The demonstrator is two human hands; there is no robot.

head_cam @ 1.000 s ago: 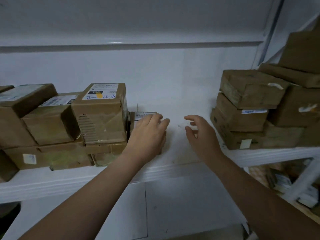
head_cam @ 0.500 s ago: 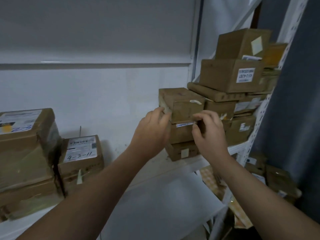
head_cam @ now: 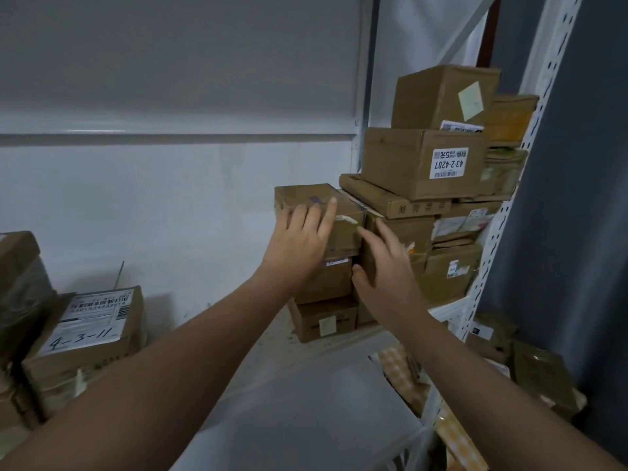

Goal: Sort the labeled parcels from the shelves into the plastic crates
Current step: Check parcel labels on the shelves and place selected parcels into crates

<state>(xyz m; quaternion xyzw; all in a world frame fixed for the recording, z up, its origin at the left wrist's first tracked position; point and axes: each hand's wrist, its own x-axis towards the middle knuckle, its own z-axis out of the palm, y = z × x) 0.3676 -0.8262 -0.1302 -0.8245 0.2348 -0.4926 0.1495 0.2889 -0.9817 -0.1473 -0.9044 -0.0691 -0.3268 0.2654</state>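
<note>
Left hand [head_cam: 299, 243] lies spread flat on the top cardboard parcel [head_cam: 302, 196] at twelve o'clock. Right hand [head_cam: 387, 266], fingers straight, reaches its three-o'clock edge and grips nothing. Sorting looks barely begun: the 43-2-4207 box [head_cam: 401, 161] at two and the 4-3-11 parcel [head_cam: 91, 321] at eight sit unsorted. No crates show, and the hands hide any label.
</note>
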